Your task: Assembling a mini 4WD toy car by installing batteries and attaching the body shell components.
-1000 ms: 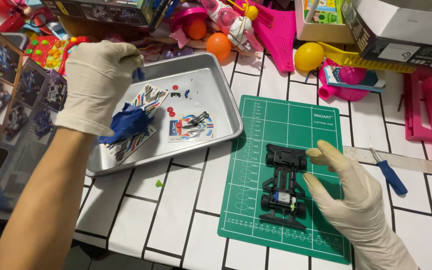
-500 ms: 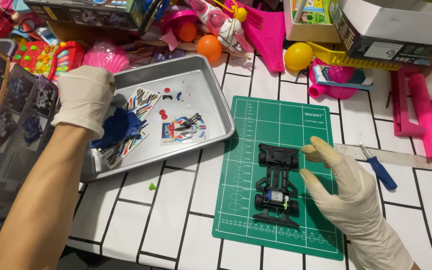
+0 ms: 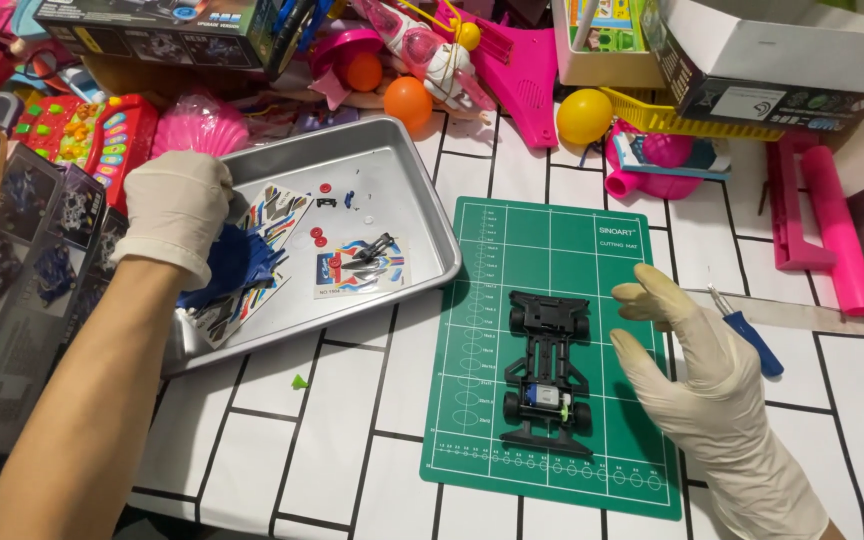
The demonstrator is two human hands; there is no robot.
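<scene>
My left hand [image 3: 174, 212], in a pale glove, reaches into a metal tray [image 3: 392, 160] and is closed over a blue plastic car body shell [image 3: 237, 265]. Sticker sheets [image 3: 352, 270] and small red and black parts lie in the tray beside it. A black toy car chassis [image 3: 549, 372] rests on a green cutting mat [image 3: 612, 250]. My gloved right hand [image 3: 697, 375] hovers just right of the chassis with fingers spread and holds nothing.
A blue-handled screwdriver [image 3: 749, 340] lies right of the mat. Toy boxes [image 3: 782, 60], orange [image 3: 408, 100] and yellow [image 3: 584, 117] balls and pink plastic toys [image 3: 822, 220] crowd the back. Printed cards [image 3: 22, 250] cover the left edge. A small green piece [image 3: 299, 381] lies on the tiled surface.
My left hand has shifted left and lower in the tray while gripping the blue shell. My right hand has come off the chassis and opened slightly to its right.
</scene>
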